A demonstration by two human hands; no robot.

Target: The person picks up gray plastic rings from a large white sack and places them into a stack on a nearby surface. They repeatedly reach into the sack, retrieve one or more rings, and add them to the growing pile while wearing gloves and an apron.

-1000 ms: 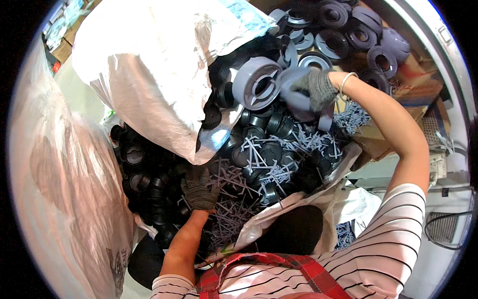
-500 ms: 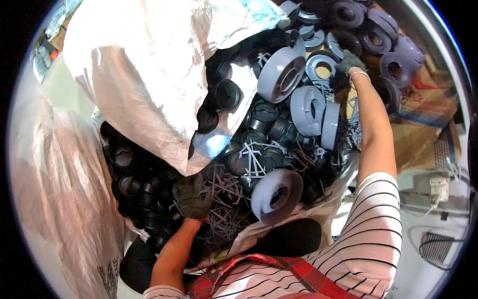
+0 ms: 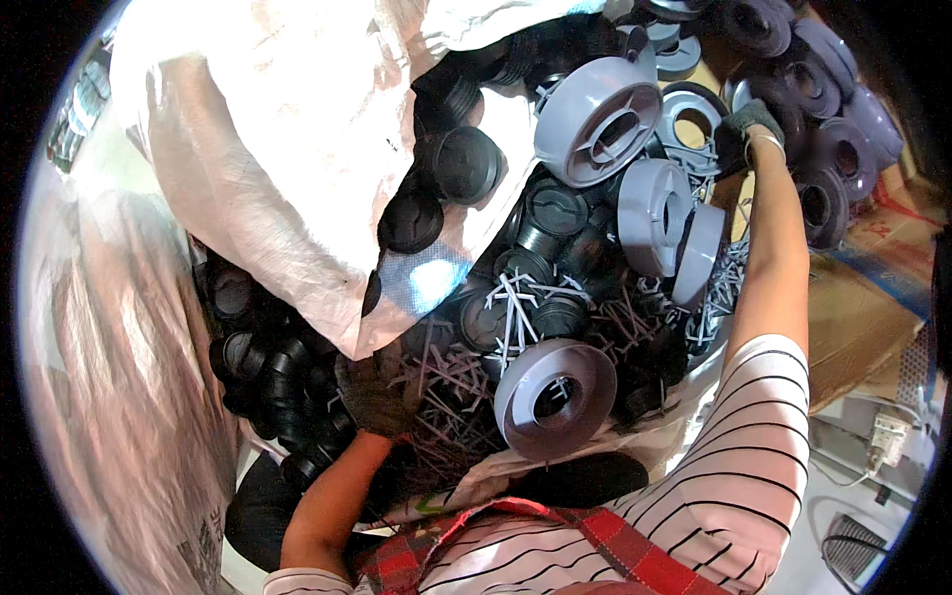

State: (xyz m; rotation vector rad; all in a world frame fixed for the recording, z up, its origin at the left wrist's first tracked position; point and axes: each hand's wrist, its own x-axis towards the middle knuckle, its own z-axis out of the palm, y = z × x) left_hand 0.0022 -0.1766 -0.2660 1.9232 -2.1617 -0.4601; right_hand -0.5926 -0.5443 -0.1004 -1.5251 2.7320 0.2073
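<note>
My left hand (image 3: 379, 395), in a dark work glove, lies low on the pile with its fingers stretched out. Under and beside it are ribbed black plastic caps (image 3: 283, 367) and thin grey plastic sprue scraps (image 3: 451, 382). Far to the right, my right hand (image 3: 756, 123), also gloved, is closed at the edge of a partly hidden grey plastic ring (image 3: 740, 96). Its fingertips are mostly out of sight. Between the hands lie larger grey rings: a bowl-shaped ring (image 3: 521, 421) near me, a spoked ring (image 3: 585, 129) and a flanged ring (image 3: 645, 223) farther off.
A large white woven sack (image 3: 268, 188), with black caps at its mouth, covers the upper left. Another pale sack (image 3: 109, 397) stands at the left. More grey rings (image 3: 813, 84) are heaped over a cardboard box (image 3: 873, 297) at the right. A white plug (image 3: 892, 436) with a cord is beyond my right arm.
The view has shifted, so the pile's right side appears farther right. The ring at my right hand has changed its tilt slightly. My left hand stays about where it was.
</note>
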